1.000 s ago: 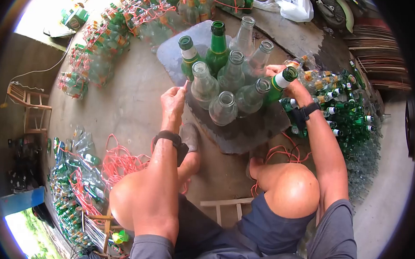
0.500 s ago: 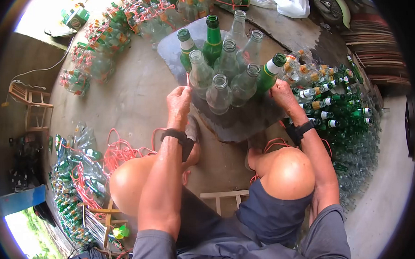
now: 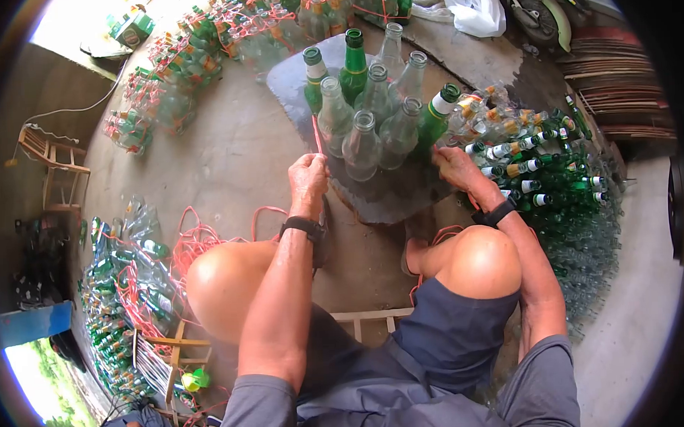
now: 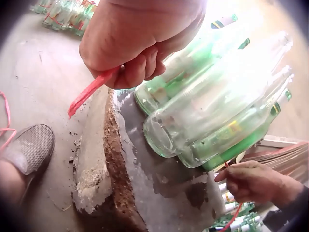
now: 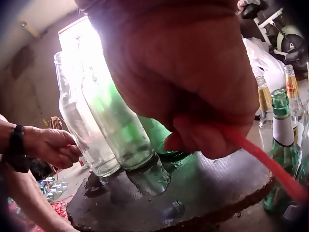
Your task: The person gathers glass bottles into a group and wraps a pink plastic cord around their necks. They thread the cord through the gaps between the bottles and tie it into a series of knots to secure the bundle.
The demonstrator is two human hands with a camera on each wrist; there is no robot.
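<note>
A bunch of clear glass bottles (image 3: 362,149) and green ones (image 3: 434,124) stands upright on a dark stone slab (image 3: 379,201). At the bunch's left side, my left hand (image 3: 309,177) grips a red plastic cord (image 3: 318,135), which runs up along the near left bottles. Its other end sticks out from the fist (image 4: 89,94). My right hand (image 3: 461,172), low at the right of the bunch beside the green bottle with a white neck label, holds a length of red cord (image 5: 270,166) that trails past the slab's edge. The cord's path behind the bottles is hidden.
Many loose bottles (image 3: 536,165) are massed on the floor at the right. Bottle bundles tied with red cord (image 3: 161,92) line the back left. Tangled red cord (image 3: 196,241) lies by the left knee. A wooden frame (image 3: 372,315) is on the floor between the legs.
My right hand has come from behind the right green bottle toward my body. My left hand has lowered slightly, with more cord showing above it. The bottles stand closer together.
</note>
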